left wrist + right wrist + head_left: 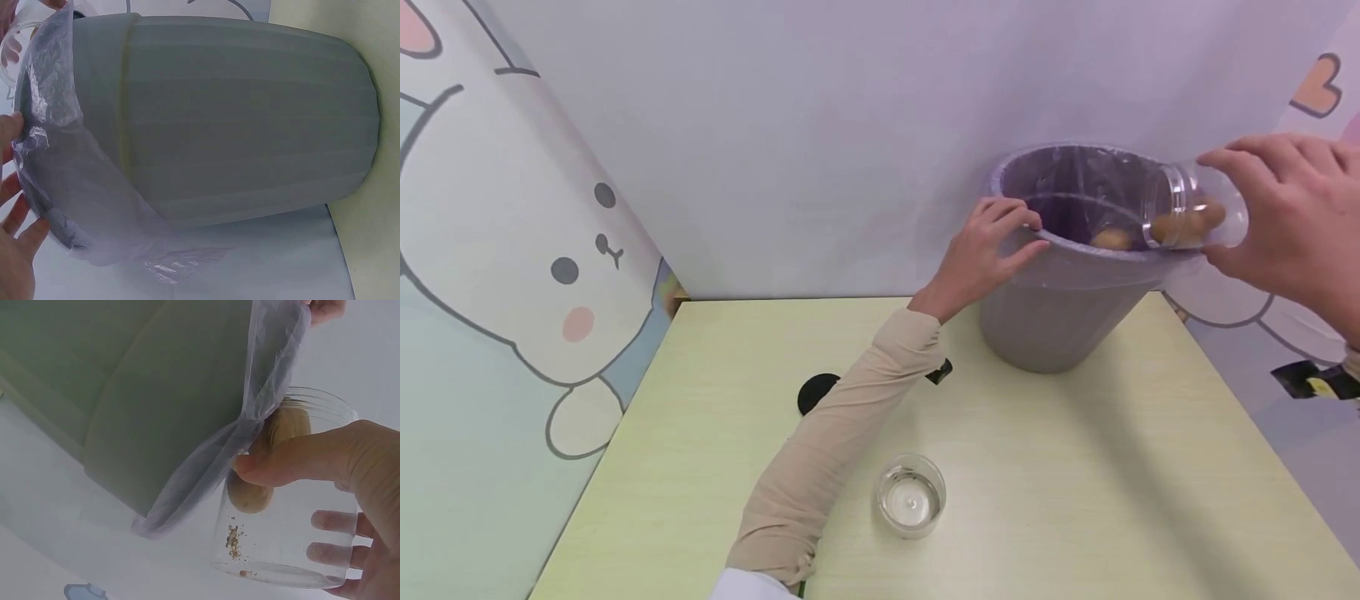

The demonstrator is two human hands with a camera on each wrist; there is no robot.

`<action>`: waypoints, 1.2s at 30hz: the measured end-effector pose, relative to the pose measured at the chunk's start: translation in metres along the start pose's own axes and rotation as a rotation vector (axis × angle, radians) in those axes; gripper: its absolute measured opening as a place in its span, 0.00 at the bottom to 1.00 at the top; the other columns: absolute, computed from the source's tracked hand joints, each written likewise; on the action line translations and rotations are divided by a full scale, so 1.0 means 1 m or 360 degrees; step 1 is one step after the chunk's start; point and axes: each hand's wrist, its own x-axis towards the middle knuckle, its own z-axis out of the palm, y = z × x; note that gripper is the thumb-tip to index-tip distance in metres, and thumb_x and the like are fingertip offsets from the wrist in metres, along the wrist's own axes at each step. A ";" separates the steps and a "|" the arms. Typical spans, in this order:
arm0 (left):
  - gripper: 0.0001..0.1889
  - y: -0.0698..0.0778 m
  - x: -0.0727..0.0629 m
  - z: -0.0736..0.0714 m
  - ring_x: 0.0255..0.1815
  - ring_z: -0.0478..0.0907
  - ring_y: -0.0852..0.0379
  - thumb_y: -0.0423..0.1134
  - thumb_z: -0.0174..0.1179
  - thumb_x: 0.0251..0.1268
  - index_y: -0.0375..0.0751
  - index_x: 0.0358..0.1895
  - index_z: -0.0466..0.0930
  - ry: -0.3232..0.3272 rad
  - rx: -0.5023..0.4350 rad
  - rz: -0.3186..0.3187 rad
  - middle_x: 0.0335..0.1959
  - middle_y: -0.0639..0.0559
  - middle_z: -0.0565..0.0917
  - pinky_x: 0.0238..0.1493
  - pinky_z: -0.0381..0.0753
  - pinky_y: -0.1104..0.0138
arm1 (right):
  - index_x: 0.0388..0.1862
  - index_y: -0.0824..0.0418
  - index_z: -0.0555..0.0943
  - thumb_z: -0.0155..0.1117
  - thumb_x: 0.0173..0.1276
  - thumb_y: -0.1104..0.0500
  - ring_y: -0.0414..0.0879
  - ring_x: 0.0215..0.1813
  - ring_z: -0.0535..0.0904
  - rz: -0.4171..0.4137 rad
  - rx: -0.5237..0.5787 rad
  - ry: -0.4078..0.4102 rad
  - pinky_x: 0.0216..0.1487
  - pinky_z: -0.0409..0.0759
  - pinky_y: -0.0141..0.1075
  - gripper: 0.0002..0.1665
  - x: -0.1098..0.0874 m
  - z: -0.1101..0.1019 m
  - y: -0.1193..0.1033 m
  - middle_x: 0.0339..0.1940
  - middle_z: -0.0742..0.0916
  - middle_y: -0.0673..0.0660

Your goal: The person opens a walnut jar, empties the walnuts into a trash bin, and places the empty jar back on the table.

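A grey-purple trash bin (pixel 1052 321) with a clear plastic liner (pixel 94 181) folded over its rim stands at the back right of the table. My left hand (pixel 981 250) grips the near left rim, fingers over the edge and thumb outside. At the right rim, my right hand (pixel 1292 208) holds a clear jar (pixel 294 537) tipped on its side, its mouth toward the bin. Brown oblong pieces (pixel 250 494) and some crumbs (pixel 233 542) lie inside the jar. Another brown piece (pixel 1111 239) shows just inside the bin's mouth; the bottom is hidden.
A small clear cup (pixel 912 496) with clear liquid stands near the front middle of the pale table (pixel 1037 533). A black round disc (pixel 817 392) lies left of my left forearm, partly covered by it. Walls close in behind and on both sides.
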 end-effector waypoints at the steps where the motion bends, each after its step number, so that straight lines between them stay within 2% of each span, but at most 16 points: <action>1: 0.11 0.000 0.000 0.000 0.57 0.66 0.57 0.46 0.62 0.64 0.45 0.44 0.81 -0.0001 -0.0001 -0.0001 0.47 0.54 0.77 0.57 0.64 0.74 | 0.60 0.69 0.67 0.76 0.23 0.73 0.69 0.63 0.62 -0.0010 0.0007 0.0017 0.67 0.52 0.58 0.55 0.000 0.000 0.000 0.60 0.71 0.72; 10: 0.11 -0.002 0.000 0.001 0.55 0.67 0.56 0.47 0.62 0.64 0.45 0.42 0.81 0.0032 -0.0003 0.0030 0.46 0.55 0.77 0.58 0.63 0.74 | 0.58 0.67 0.70 0.72 0.21 0.74 0.71 0.60 0.63 -0.0095 0.0089 0.0128 0.61 0.55 0.59 0.53 0.006 -0.004 0.003 0.58 0.73 0.72; 18: 0.10 -0.002 0.000 0.002 0.55 0.67 0.57 0.47 0.62 0.63 0.46 0.41 0.81 0.0034 -0.0002 0.0011 0.46 0.55 0.77 0.57 0.64 0.74 | 0.61 0.67 0.67 0.74 0.22 0.73 0.70 0.64 0.60 -0.0043 -0.0012 -0.0005 0.66 0.51 0.60 0.56 0.006 -0.006 -0.003 0.62 0.70 0.72; 24: 0.10 -0.002 0.000 0.001 0.55 0.67 0.57 0.47 0.62 0.63 0.46 0.41 0.81 0.0037 -0.0015 0.0014 0.46 0.56 0.77 0.57 0.64 0.74 | 0.61 0.66 0.66 0.74 0.23 0.71 0.68 0.65 0.59 -0.0081 -0.0101 -0.0039 0.67 0.51 0.59 0.56 0.007 -0.006 -0.007 0.62 0.69 0.71; 31: 0.10 -0.002 0.000 0.001 0.55 0.67 0.57 0.47 0.63 0.63 0.45 0.41 0.81 0.0044 -0.0011 0.0025 0.45 0.56 0.77 0.60 0.61 0.74 | 0.64 0.63 0.65 0.69 0.26 0.71 0.66 0.68 0.58 -0.0241 -0.0185 0.0083 0.69 0.51 0.55 0.55 0.008 -0.005 -0.008 0.63 0.70 0.71; 34: 0.10 -0.002 0.000 0.002 0.55 0.67 0.56 0.47 0.62 0.63 0.45 0.41 0.81 0.0041 -0.0017 0.0022 0.46 0.55 0.77 0.60 0.61 0.74 | 0.64 0.63 0.65 0.64 0.28 0.73 0.67 0.69 0.57 -0.0340 -0.0150 0.0164 0.70 0.49 0.55 0.54 0.009 -0.004 -0.010 0.63 0.69 0.72; 36: 0.11 -0.002 0.000 0.002 0.55 0.67 0.56 0.47 0.62 0.63 0.45 0.42 0.81 0.0035 -0.0022 0.0015 0.46 0.55 0.77 0.60 0.61 0.74 | 0.62 0.64 0.66 0.56 0.35 0.74 0.69 0.67 0.58 -0.0424 -0.0088 0.0251 0.69 0.48 0.56 0.46 0.009 -0.002 -0.013 0.61 0.70 0.74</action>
